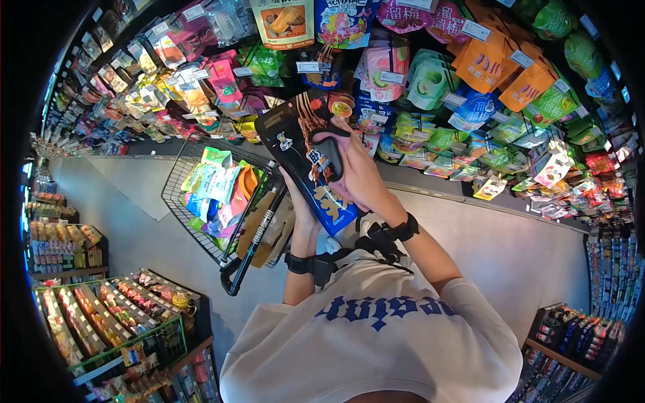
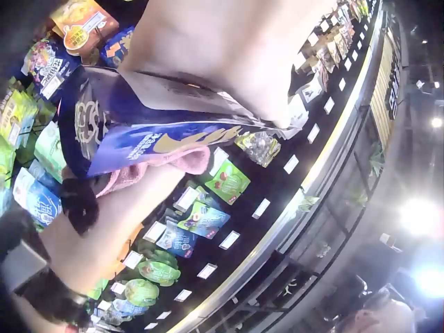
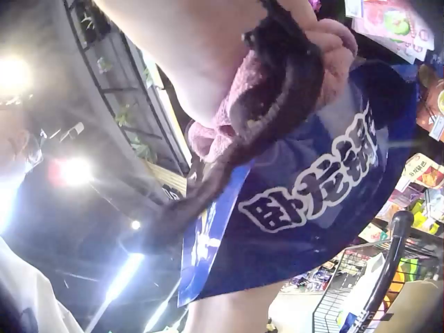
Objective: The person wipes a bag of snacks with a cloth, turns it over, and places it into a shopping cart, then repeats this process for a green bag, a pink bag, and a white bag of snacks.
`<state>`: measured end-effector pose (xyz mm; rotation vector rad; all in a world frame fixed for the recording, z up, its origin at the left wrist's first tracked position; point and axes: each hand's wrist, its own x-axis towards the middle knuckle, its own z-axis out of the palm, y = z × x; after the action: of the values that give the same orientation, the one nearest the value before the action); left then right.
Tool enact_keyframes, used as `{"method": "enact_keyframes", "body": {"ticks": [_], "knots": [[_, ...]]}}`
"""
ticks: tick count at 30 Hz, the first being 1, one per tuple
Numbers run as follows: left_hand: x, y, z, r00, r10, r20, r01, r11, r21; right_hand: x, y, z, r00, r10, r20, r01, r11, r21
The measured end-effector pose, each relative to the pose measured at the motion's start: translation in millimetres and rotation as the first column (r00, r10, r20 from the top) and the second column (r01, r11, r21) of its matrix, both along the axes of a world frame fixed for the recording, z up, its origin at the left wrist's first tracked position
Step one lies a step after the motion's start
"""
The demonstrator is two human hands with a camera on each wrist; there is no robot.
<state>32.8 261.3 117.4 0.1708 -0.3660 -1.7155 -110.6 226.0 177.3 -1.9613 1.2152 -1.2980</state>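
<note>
A large black-and-blue snack bag is tilted in front of my chest, a picture of skewers on its face. My left hand grips it from below along its left edge, the fingers hidden behind it. Against its right side my right hand holds on, the thumb side hidden from the head view. Pink fuzzy cloth and a black strap lie around the right palm. White lettering shows on the bag's blue side in the right wrist view. The left wrist view shows its folded bottom.
Left of me stands a wire shopping cart with a black handle, holding several colourful packets. Ahead, a long rack of hanging snack pouches curves across. Behind me are display bins and another shelf.
</note>
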Motion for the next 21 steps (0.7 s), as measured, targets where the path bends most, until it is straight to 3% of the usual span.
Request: {"method": "enact_keyframes", "body": {"ticks": [1, 3, 5, 7, 8, 9, 11, 12, 13, 15, 16, 19, 20, 21], "knots": [[-15, 6, 30, 0.847, 0.239, 0.475, -0.372, 0.905, 0.208, -6, -3, -12, 1.000, 0.004, 0.017, -0.004, 1.000, -0.003], [-23, 1, 44, 0.842, 0.269, 0.467, -0.401, 0.892, 0.209, -18, -9, -34, 0.970, 0.009, 0.244, -0.121, 0.887, 0.446], [-32, -2, 61, 0.839, 0.302, 0.452, -0.429, 0.878, 0.210, -29, -13, -43, 0.977, -0.006, 0.212, -0.090, 0.893, 0.440], [-41, -3, 84, 0.798, 0.209, 0.565, -0.391, 0.893, 0.223, -39, -23, -57, 0.974, 0.011, 0.225, -0.133, 0.835, 0.534], [-41, -8, 80, 0.796, 0.195, 0.572, -0.363, 0.911, 0.194, -36, -35, -95, 0.910, 0.040, 0.412, -0.196, 0.919, 0.343], [-44, -11, 79, 0.791, 0.202, 0.577, -0.369, 0.910, 0.187, -44, -38, -88, 0.907, 0.047, 0.419, -0.203, 0.919, 0.337], [-51, -16, 79, 0.846, 0.143, 0.513, -0.304, 0.921, 0.245, -68, -40, -66, 0.959, -0.012, 0.285, -0.156, 0.814, 0.559], [-54, -19, 77, 0.870, 0.117, 0.479, -0.249, 0.943, 0.221, -73, -44, -73, 0.917, -0.025, 0.399, -0.149, 0.905, 0.399], [-56, -23, 74, 0.850, 0.142, 0.507, -0.272, 0.943, 0.193, -82, -49, -80, 0.915, -0.021, 0.403, -0.155, 0.904, 0.398], [-52, -22, 64, 0.715, -0.037, 0.698, -0.146, 0.968, 0.202, -99, -60, -86, 0.972, -0.058, 0.227, -0.028, 0.934, 0.357], [-57, -22, 65, 0.670, -0.098, 0.736, -0.166, 0.947, 0.277, -100, -63, -88, 0.946, -0.050, 0.319, -0.082, 0.918, 0.389], [-66, -26, 66, 0.696, 0.030, 0.717, -0.322, 0.906, 0.276, -104, -61, -84, 0.921, -0.061, 0.386, -0.146, 0.863, 0.484], [-70, -28, 69, 0.706, 0.097, 0.701, -0.383, 0.886, 0.263, -91, -59, -82, 0.735, 0.005, 0.678, -0.298, 0.900, 0.317], [-65, -31, 65, 0.738, 0.120, 0.663, -0.386, 0.882, 0.269, -94, -56, -79, 0.734, 0.016, 0.679, -0.312, 0.896, 0.317]]}}
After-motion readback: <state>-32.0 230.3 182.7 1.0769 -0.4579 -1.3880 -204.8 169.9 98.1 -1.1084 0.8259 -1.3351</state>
